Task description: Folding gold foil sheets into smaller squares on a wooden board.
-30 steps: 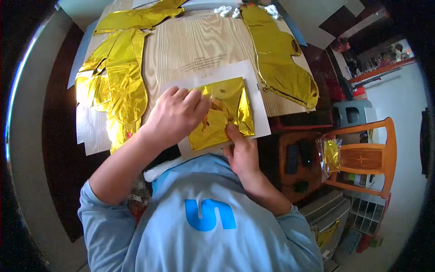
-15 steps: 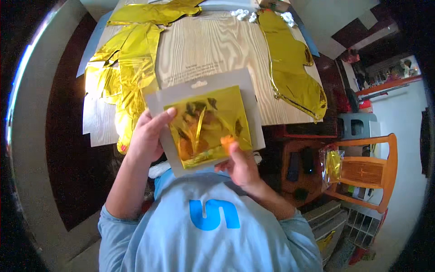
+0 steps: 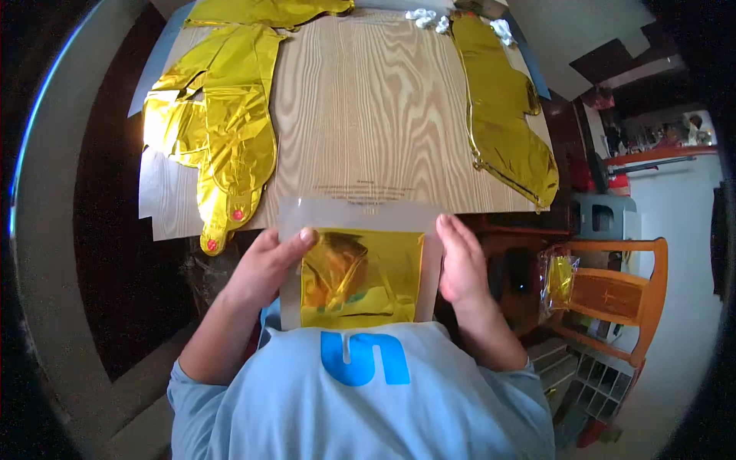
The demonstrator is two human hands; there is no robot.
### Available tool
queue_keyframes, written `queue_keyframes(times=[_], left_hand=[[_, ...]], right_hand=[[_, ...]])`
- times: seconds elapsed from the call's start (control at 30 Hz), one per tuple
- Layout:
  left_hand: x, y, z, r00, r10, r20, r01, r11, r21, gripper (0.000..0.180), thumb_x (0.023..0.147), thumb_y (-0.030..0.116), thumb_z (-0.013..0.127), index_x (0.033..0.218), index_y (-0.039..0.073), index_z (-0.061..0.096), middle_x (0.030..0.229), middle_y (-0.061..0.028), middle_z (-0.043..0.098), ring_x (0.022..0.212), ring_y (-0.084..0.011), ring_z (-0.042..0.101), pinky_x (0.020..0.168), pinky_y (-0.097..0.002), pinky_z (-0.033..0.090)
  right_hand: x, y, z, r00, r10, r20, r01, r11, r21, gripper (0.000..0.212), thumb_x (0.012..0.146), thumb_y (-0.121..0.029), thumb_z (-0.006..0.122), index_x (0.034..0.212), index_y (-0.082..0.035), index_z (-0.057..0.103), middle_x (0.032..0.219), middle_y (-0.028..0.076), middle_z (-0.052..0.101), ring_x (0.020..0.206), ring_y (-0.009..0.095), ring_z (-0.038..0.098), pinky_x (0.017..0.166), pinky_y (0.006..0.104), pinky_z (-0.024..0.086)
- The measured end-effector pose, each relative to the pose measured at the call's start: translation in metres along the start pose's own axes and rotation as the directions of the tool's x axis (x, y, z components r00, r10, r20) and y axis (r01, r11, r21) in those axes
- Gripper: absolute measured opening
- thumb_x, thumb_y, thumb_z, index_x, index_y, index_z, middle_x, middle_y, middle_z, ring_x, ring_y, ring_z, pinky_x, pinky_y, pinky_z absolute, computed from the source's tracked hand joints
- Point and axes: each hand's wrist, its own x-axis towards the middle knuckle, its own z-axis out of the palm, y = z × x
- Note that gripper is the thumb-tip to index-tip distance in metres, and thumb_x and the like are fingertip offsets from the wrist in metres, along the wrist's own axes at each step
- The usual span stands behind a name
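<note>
Close in front of my chest, a frosted plastic bag (image 3: 360, 216) with a folded gold foil balloon (image 3: 395, 264) inside is held upright between my hands. My left hand (image 3: 268, 264) grips its left edge, the thumb pressed on the front. At the right edge my right hand (image 3: 465, 264) is closed on the bag, its fingers partly hidden behind it. Flat gold foil balloons (image 3: 238, 115) lie overlapping along the table's left side. Another flat gold balloon (image 3: 498, 100) lies along the right side, and one more (image 3: 261, 11) spreads across the far left.
The wood-grain table (image 3: 360, 100) stands ahead of me. White crumpled bits (image 3: 423, 17) lie at its far edge. A wooden chair (image 3: 613, 295) at the right holds a clear packet of gold foil (image 3: 561, 280). Beyond it stands a grey plastic stool (image 3: 602, 218).
The bag has come down nearer my chest and straightened. My right hand has shifted from its lower front to its right edge. The orange piece by my right thumb is no longer visible.
</note>
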Motion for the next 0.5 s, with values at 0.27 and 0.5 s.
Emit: queue_keyframes(times=[0.27, 0.5], left_hand=[[-0.025, -0.051, -0.020, 0.992, -0.004, 0.124, 0.023, 0.989, -0.148, 0.034, 0.104, 0.024, 0.056, 0.130, 0.003, 0.059, 0.120, -0.0032, 0.067, 0.104, -0.0114, 0.063, 0.093, -0.0291, 0.051], [-0.047, -0.041, -0.030, 0.971, -0.149, 0.187, 0.183, 0.967, -0.179, 0.033, 0.104, 0.023, 0.054, 0.131, 0.004, 0.059, 0.120, -0.0034, 0.067, 0.105, -0.0105, 0.064, 0.090, -0.0274, 0.051]], right_hand=[[-0.031, 0.015, -0.025, 0.966, 0.253, 0.057, -0.254, 0.967, -0.004, 0.032, 0.105, -0.025, 0.051, 0.117, 0.001, 0.065, 0.113, 0.003, 0.068, 0.103, 0.009, 0.059, 0.093, 0.0249, 0.044], [-0.046, 0.001, -0.038, 0.865, 0.458, 0.206, -0.458, 0.887, -0.051, 0.032, 0.105, -0.025, 0.050, 0.121, 0.000, 0.063, 0.117, 0.004, 0.068, 0.106, 0.012, 0.061, 0.097, 0.0293, 0.045]])
